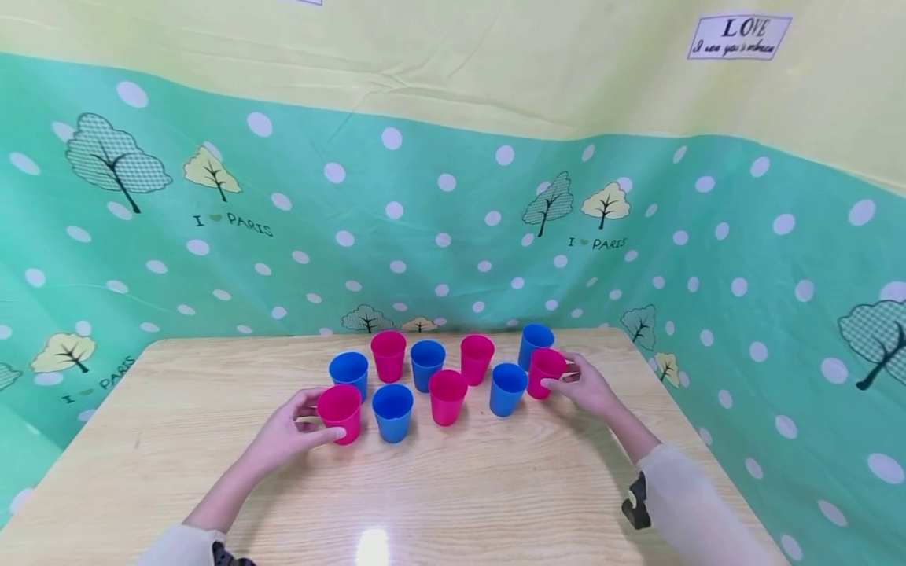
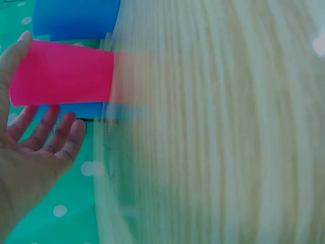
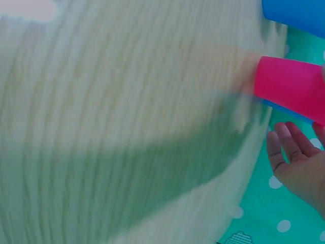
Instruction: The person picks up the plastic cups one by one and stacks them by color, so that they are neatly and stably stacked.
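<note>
At the left end of the front row my left hand holds a pink cup, thumb on its near side and fingers at its other side. In the left wrist view, the left hand's other fingers spread beside that pink cup. My right hand holds another pink cup at the right end between thumb and fingers. The right wrist view shows this pink cup, partly cut off, with the right hand beside it. Both cups stand upright, mouths up.
Between the hands stand several more upright cups in two rows, among them a blue cup, a pink cup and a blue cup. A blue cup stands behind the right-hand cup. The wooden table meets a polka-dot curtain.
</note>
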Motion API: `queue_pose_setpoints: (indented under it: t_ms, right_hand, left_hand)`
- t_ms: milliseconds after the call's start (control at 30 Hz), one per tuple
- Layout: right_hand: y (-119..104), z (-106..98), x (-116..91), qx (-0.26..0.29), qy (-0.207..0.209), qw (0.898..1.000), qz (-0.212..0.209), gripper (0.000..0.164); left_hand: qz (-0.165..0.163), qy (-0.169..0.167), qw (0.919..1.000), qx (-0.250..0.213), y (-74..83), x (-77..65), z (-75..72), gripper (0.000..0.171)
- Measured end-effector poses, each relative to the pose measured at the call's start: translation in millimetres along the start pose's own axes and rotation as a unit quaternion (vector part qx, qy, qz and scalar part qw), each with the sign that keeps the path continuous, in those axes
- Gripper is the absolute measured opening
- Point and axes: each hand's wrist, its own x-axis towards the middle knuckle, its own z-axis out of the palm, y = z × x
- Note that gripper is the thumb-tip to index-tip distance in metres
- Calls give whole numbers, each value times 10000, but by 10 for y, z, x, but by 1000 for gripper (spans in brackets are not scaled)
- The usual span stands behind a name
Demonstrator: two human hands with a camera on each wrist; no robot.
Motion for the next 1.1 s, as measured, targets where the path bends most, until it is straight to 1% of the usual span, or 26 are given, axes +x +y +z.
queue_pose_setpoints:
  t_ms: [167,233,433,533,733,833,1100]
  right_hand:
    - [50,108,53,296,23,9995,147,79]
    - [59,151,70,387,91,9989,239,78]
    - [77,241,96,559,246,9973,396,81]
    - [96,264,101,631,296,9968,397,83]
    - [115,270,103,746,354,9961,326,79]
    - [107,260,100,726,365,9962,304,78]
    - [72,211,99,692,370,9960,420,78]
  left_hand:
    - [59,38,10000,28,3,19,50,71]
    - [85,45,10000,13,0,23,64,71]
    - [51,107,9999,45,-24,30,90,71]
    - [-3,135,9999,70,-29,37,97,73]
    - [-93,126,9999,60,-39,48,109,76]
    - [-58,104,9999,31,-49,52,113,76]
    - [-57,122,9999,-10,-29,37,105,76]
